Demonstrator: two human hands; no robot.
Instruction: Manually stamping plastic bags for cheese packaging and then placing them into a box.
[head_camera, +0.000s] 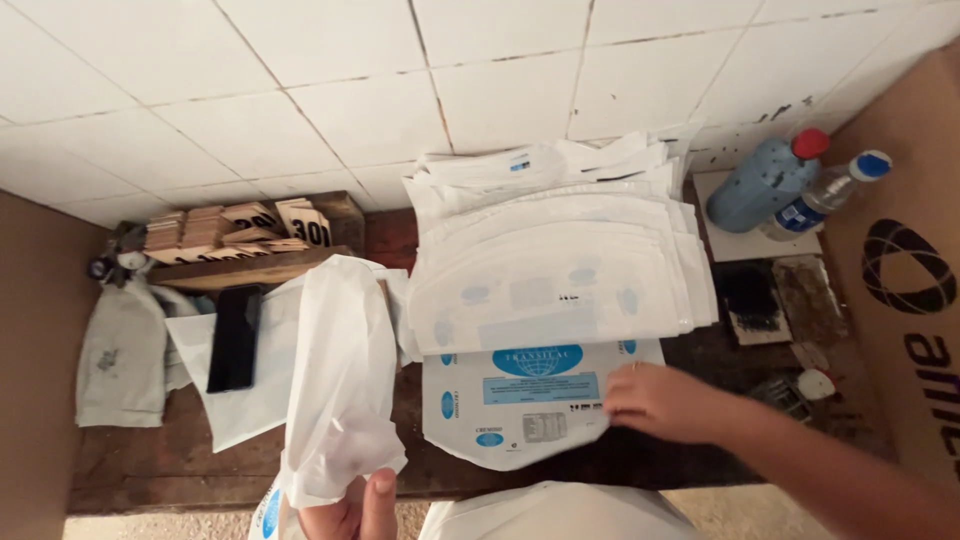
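A white plastic bag is held up in the left hand, which is seen at the bottom edge with thumb and fingers closed on the bag's lower end; the bag hangs crumpled and loosely opened above the surface. The right hand is laid flat, fingers together and not clamped on anything, on the right edge of a printed white bag marked in blue, which lies flat at the near edge of the surface.

Just behind that bag, a thick fanned stack of similar flat bags is spread out, overlapping and reaching back to the tiled wall. Judging from this, one bag has been drawn clear of the stack and another is in hand, while most of the stack appears still to be handled.

To the left, a black phone-like object is rested on another white sheet, and a grey cloth pouch is draped at the far left. Behind them, small wooden tags are packed in a wooden tray. To the right, two plastic bottles, one with a red cap and one with a blue cap, are laid against the wall, with a dark ink pad below them. A brown cardboard box is stood along the right side, closing in the surface there.
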